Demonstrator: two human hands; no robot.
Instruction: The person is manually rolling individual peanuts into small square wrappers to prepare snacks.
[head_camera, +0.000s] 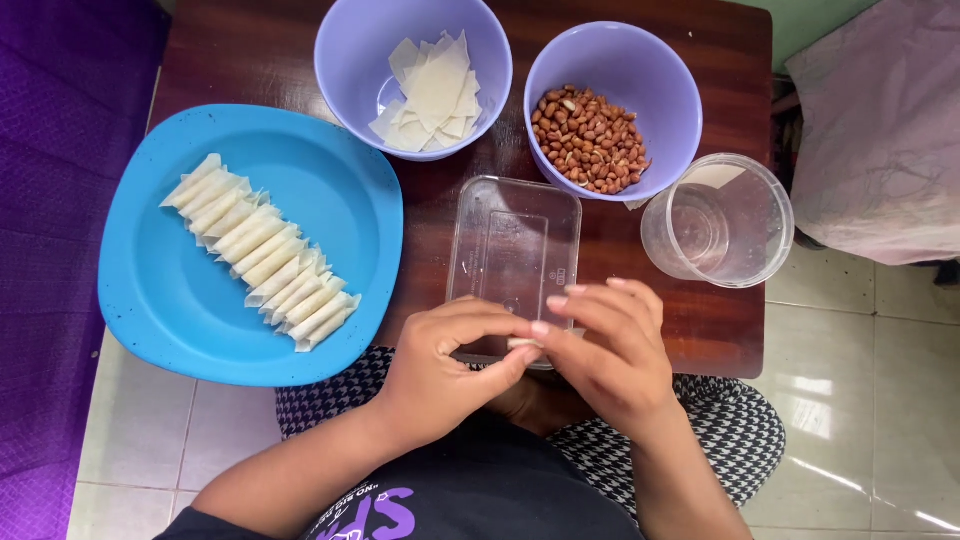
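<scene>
My left hand (445, 365) and my right hand (605, 355) meet over the near table edge, fingertips pinched together on one small pale wrapper piece (524, 343). Just beyond them lies a clear rectangular plastic container (515, 240). A blue plate (190, 300) on the left carries a row of several rolled pale wrappers (260, 255). At the back stand a lilac bowl (350, 50) of flat wrapper sheets (430, 90) and a second lilac bowl (660, 70) of peanuts (590, 138).
A clear round plastic tub (718, 222) sits at the right end of the dark wooden table (690, 320). Purple fabric (60, 170) lies to the left, a pinkish cloth (880, 130) to the right, and a tiled floor (860, 400) is below.
</scene>
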